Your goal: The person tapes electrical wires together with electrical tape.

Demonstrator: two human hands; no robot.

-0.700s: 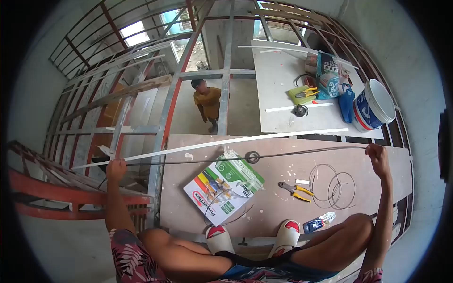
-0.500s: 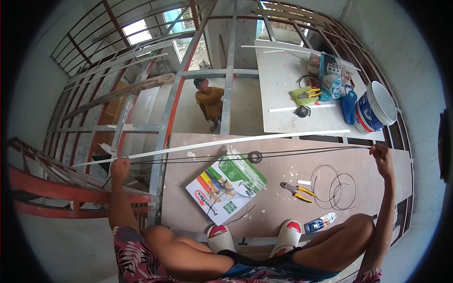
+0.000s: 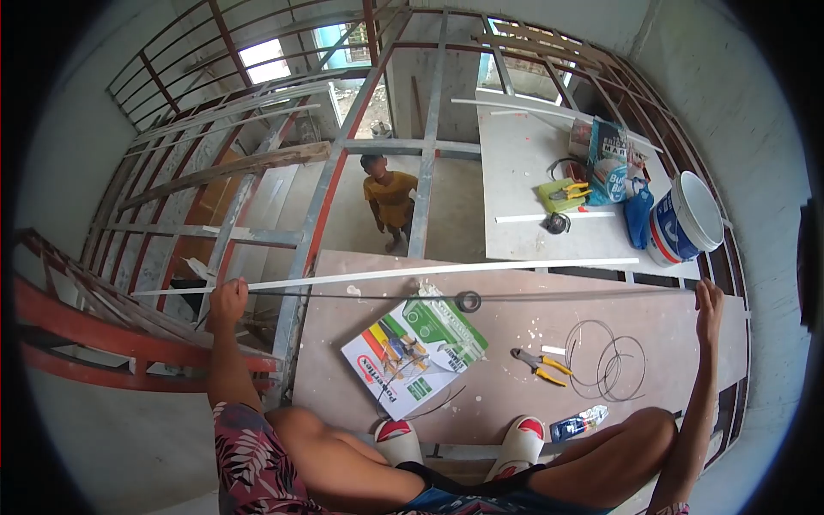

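My left hand (image 3: 229, 300) is closed on one end of a dark wire (image 3: 360, 297), at the left edge of the brown board. The wire runs taut to my right hand (image 3: 709, 300), closed on its other end at the far right. A small dark ring-shaped roll (image 3: 468, 301) lies under the wire's middle. Behind the wire lies a long white strip (image 3: 481, 268), its left part passing near my left hand. Below are a Powerflex box (image 3: 414, 352), pliers with yellow handles (image 3: 541, 366) and a loose wire coil (image 3: 608, 367).
A person (image 3: 390, 202) stands on the floor below, seen through the metal frame (image 3: 311, 232). A white bucket (image 3: 684, 219), a blue bag (image 3: 608, 163) and green-and-yellow pliers (image 3: 563, 194) rest on the far board (image 3: 515, 159). A small blue packet (image 3: 579, 424) lies near my right knee.
The view has shifted, and things appear slightly lower. The two separate lines of wire between my hands now look almost like one. The person below has turned slightly.
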